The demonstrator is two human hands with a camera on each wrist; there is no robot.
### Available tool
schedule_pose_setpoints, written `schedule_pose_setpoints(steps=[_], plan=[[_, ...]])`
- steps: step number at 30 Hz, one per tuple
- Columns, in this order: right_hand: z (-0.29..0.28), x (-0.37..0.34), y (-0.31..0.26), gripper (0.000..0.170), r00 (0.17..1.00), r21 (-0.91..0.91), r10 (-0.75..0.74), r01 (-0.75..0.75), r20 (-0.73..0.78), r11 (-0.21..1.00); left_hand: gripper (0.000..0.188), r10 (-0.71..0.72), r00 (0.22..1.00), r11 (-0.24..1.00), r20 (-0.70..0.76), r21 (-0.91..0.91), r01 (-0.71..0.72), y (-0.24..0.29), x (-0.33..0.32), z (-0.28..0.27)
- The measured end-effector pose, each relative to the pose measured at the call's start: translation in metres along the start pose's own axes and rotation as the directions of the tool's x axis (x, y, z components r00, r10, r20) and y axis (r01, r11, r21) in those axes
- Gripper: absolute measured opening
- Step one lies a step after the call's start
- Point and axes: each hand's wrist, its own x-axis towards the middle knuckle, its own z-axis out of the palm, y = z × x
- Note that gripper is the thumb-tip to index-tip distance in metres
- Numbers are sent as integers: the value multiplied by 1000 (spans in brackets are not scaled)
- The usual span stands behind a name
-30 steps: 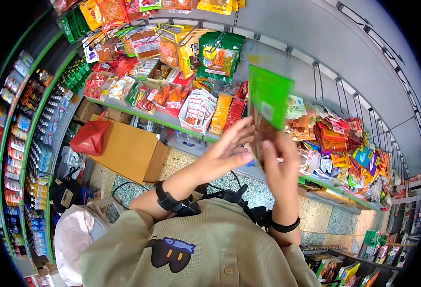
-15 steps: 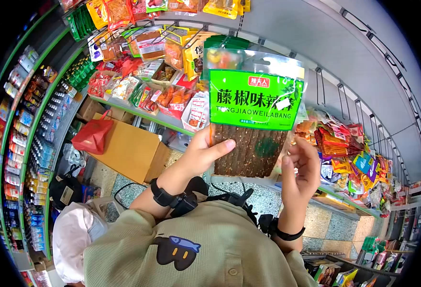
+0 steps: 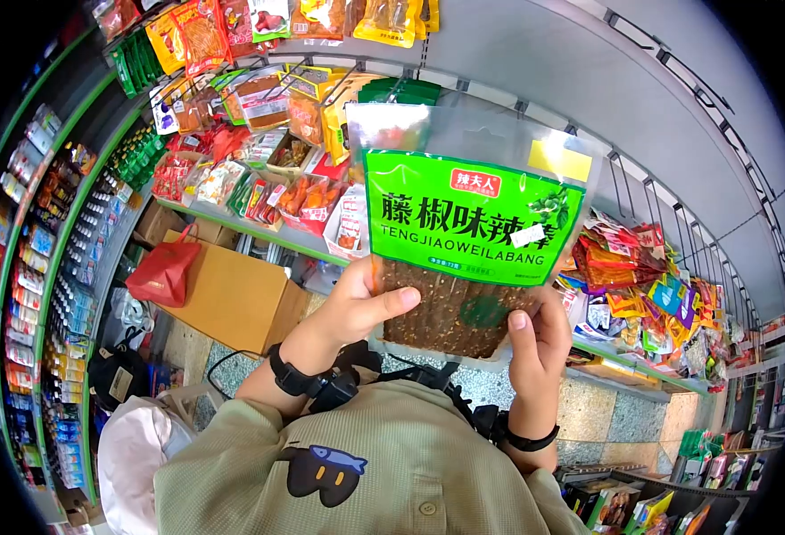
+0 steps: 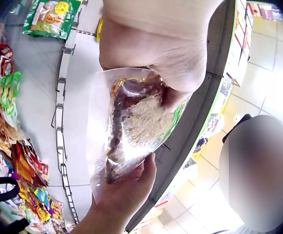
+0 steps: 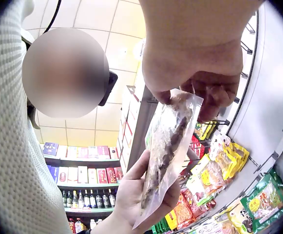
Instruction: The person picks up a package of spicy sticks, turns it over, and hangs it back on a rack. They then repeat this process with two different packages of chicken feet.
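Observation:
A snack packet (image 3: 464, 227) with a bright green label and a clear window full of brown, seeded strips is held upright before the chest, label toward the head camera. My left hand (image 3: 354, 305) grips its lower left edge, thumb across the front and fingers behind. At the lower right edge, my right hand (image 3: 540, 339) pinches the packet with its thumb on the front. In the left wrist view the clear packet (image 4: 136, 122) shows its brown contents between both hands. The right wrist view has the packet (image 5: 168, 146) nearly edge-on.
Behind the packet a shelf carries boxes of small snacks (image 3: 308, 201) and a heap of loose packets (image 3: 624, 259). More packets hang on hooks (image 3: 263, 94) above. A cardboard box (image 3: 232, 294) with a red bag (image 3: 165, 272) stands lower left. Bottled drinks line shelves (image 3: 62, 294) at far left.
The packet, earlier tilted and blurred in the right hand, has turned its label to the head camera. The left hand has taken its left edge, and the packet has come closer.

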Motion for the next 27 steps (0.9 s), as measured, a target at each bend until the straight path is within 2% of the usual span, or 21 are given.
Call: schedule_pose_setpoints(steps=[9, 12, 14, 16, 17, 18, 21, 27], plan=[[-3, -10, 0, 29, 998, -10, 48, -48, 26, 999, 44, -15, 999, 1000, -31, 19, 16, -2, -1, 4], [2, -8, 3, 40, 996, -21, 72, -71, 44, 997, 44, -56, 997, 998, -50, -23, 55, -9, 1, 0], [4, -8, 1, 44, 974, 110, 204, -215, 103, 970, 42, -7, 996, 999, -87, 50, 12, -11, 1, -1], [7, -9, 11, 45, 967, 235, 202, -234, 152, 943, 40, -26, 994, 999, -109, 17, 28, -9, 1, -1], [6, -12, 19, 45, 962, 201, 211, -244, 171, 949, 38, -46, 993, 999, -110, -2, 46, -7, 1, -2], [13, -5, 8, 46, 970, 337, 185, -230, 160, 913, 37, -42, 993, 999, -111, 8, 43, -7, 2, -2], [16, 1, 3, 45, 954, 389, 216, -283, 208, 876, 37, -5, 994, 999, -110, 43, 9, -7, 6, -6], [24, 10, 5, 44, 956, 460, 220, -286, 193, 840, 39, 30, 994, 998, -107, 50, -25, 5, 14, -6]])
